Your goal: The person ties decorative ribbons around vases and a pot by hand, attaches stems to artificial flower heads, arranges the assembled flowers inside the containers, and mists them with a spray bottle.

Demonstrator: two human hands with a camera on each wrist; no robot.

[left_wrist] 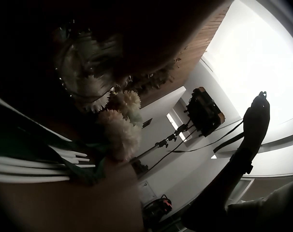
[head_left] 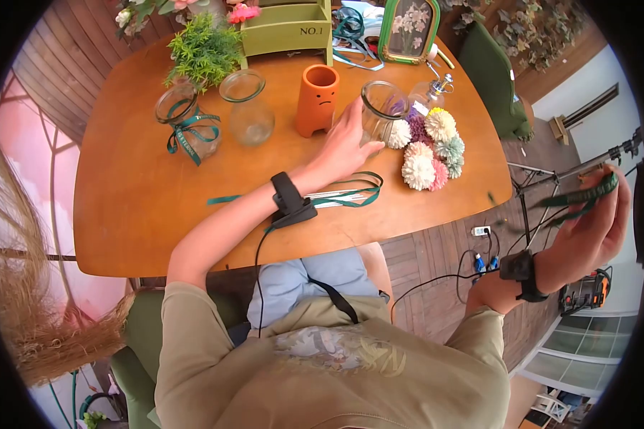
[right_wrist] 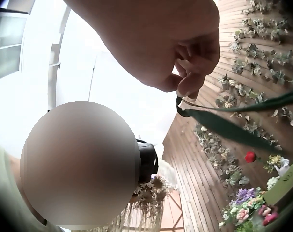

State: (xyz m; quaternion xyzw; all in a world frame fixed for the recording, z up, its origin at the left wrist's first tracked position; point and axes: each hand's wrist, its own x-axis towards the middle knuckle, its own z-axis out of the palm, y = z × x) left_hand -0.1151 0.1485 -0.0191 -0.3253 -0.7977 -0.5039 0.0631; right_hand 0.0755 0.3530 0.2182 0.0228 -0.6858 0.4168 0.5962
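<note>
My left hand [head_left: 345, 146] reaches over the table and touches the side of a glass vase [head_left: 383, 107], its thumb and fingers spread. Raised off the table's right side, my right hand [head_left: 595, 222] pinches a dark green ribbon [head_left: 579, 196]; the right wrist view shows the ribbon [right_wrist: 228, 129] trailing from the fingertips of that hand [right_wrist: 185, 53]. Pompom flowers [head_left: 418, 173] in white, pink, purple and blue-green lie beside the vase. Another green ribbon [head_left: 368, 187] lies with white sticks [head_left: 333, 198] near the left wrist; the left wrist view shows the sticks [left_wrist: 35, 169] close up.
An orange pot [head_left: 317, 100] with a frowning face stands left of the vase. Farther left are a glass vase [head_left: 252, 118] and one with a green bow [head_left: 193, 132]. A green planter [head_left: 286, 36], framed picture [head_left: 410, 27] and spray bottle [head_left: 431, 91] stand behind.
</note>
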